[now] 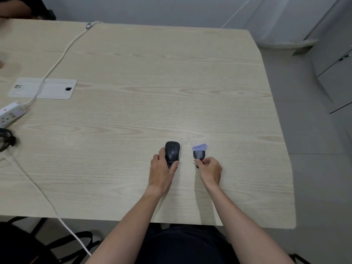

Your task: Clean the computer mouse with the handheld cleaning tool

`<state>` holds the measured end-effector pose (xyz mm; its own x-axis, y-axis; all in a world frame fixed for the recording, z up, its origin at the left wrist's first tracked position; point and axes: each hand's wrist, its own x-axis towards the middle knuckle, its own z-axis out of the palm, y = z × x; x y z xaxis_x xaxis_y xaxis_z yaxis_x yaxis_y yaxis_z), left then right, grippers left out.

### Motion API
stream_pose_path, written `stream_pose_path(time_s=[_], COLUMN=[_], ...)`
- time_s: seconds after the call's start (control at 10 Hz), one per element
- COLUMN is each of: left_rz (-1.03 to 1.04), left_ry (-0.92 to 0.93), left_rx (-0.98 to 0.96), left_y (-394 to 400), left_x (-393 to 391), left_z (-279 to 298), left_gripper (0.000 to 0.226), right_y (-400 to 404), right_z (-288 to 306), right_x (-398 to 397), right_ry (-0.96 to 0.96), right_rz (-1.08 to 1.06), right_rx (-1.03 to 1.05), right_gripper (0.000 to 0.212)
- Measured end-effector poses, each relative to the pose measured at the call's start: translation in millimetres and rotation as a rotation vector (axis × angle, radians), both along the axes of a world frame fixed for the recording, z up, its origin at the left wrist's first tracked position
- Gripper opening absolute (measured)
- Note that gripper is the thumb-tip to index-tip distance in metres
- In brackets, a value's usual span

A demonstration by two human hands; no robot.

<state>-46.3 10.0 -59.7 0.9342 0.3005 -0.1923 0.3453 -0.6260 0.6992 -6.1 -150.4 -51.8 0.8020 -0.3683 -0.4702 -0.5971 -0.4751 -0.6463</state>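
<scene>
Head view: the mouse [172, 151] sits on the tabletop [133, 115] near the front edge, left hand [162, 168] closed around its rear w/ thumb and fingers on the sides; right hand [209, 169] pinches the brush [199, 152] by its dark base, bristles pointing away, just beside the mouse but not touching. Risks, imo: the pinch on the brush is small, so it could twist or slip once the bristles press down. The left grip is only on the mouse's sides, so a hard stroke could skate it fwd.

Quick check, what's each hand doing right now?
Left hand: closed around the black computer mouse on the table.
Right hand: closed on the cleaning brush, bristles pointing away.
</scene>
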Motion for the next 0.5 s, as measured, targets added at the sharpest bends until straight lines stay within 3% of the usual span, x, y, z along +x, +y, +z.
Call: stream_pose_path(time_s=[0.3,0.4,0.5], left_rz=[-0.029,-0.111,-0.215], left_ry=[-0.035,-0.102,-0.114], left_rx=[0.017,0.223,0.468], left_y=[3,7,14], left_x=[-7,-17,-30], left_z=[2,-3,-25], left_gripper=[0.053,0.038,0.039], right_y=[3,-2,-12], right_z=[5,6,12], right_x=[0,-6,-12], right_ry=[0.012,0.006,-0.026], right_rz=[0.03,0.024,0.023], right_rx=[-0.014,0.009,0.039], right_gripper=[0.027,0.029,0.027])
